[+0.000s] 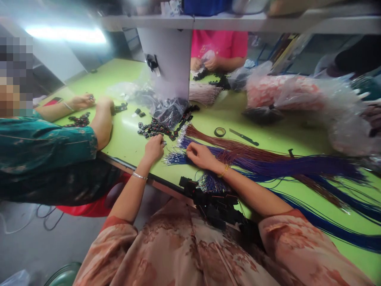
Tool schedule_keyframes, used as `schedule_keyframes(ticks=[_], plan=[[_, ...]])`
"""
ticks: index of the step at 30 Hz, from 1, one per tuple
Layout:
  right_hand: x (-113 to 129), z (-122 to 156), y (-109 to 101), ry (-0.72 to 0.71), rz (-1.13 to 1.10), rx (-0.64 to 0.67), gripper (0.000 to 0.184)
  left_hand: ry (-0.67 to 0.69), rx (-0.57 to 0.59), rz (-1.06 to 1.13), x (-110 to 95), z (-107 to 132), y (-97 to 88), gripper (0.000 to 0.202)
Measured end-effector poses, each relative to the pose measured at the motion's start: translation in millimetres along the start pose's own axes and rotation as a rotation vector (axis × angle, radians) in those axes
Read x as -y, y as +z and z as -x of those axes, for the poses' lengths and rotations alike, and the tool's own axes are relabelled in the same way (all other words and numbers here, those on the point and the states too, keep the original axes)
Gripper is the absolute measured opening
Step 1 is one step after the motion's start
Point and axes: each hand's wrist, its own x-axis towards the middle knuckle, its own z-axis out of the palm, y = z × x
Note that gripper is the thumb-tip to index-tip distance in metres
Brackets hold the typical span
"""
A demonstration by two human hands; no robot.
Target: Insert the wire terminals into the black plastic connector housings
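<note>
My left hand [154,149] is closed in a pinch at the near side of a heap of black connector housings [154,129]. A small dark piece, which looks like one of these housings, shows at its fingertips. My right hand [202,155] is curled, thumb and forefinger together, over the metal-tipped ends of the blue wires [250,162]; whatever is between those fingers is hidden. Brown wires [211,139] lie just beyond it, their tips towards the heap. At the table edge before me hangs a cluster of black connectors [217,204] with wires.
A tape roll [220,132] and a flat dark blade-like tool [244,137] lie beyond the wires. Plastic bags [285,93] stand at back right, under a shelf [208,24]. One co-worker [47,147] sits at left; another, in pink [220,45], works across the green table [127,137].
</note>
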Motion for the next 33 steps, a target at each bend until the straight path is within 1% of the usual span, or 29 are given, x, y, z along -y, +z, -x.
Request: schedule_keyframes(ticks=[2, 3, 5, 6, 8, 10, 11, 13, 16, 19, 27, 33], plan=[[4, -4, 1, 0.001, -0.067, 0.006, 0.008, -0.067, -0.059, 0.099, 0, 6, -3.7, 0.02], [6, -5, 2, 0.004, -0.095, 0.013, 0.008, -0.096, -0.1, 0.184, -1, 10, -4.7, 0.023], [7, -5, 4, 0.008, -0.144, 0.023, 0.008, -0.164, -0.157, 0.459, -6, 18, -4.7, 0.027], [8, -4, 5, 0.008, -0.165, 0.025, 0.008, -0.21, -0.154, 0.646, -11, 23, -3.7, 0.027], [8, -2, 7, 0.004, -0.195, 0.016, 0.008, -0.321, -0.068, 1.059, -22, 35, 0.1, 0.03], [8, 1, 8, -0.013, -0.198, -0.012, 0.008, -0.425, 0.056, 1.392, -35, 46, 5.0, 0.031], [8, 3, 8, -0.027, -0.188, -0.027, 0.008, -0.459, 0.11, 1.5, -41, 51, 7.6, 0.031], [9, 6, 8, -0.052, -0.142, -0.057, 0.007, -0.498, 0.181, 1.628, -50, 58, 12.5, 0.027], [9, 8, 9, -0.061, -0.066, -0.068, 0.008, -0.518, 0.219, 1.708, -55, 63, 18.4, 0.022], [9, 10, 9, -0.05, -0.048, -0.06, 0.009, -0.521, 0.227, 1.736, -55, 64, 21.7, 0.02], [11, 11, 9, -0.042, -0.042, -0.06, 0.01, -0.519, 0.224, 1.726, -57, 66, 22.6, 0.02], [12, 11, 11, -0.038, -0.047, -0.071, 0.011, -0.52, 0.193, 1.67, -59, 69, 24.0, 0.026]])
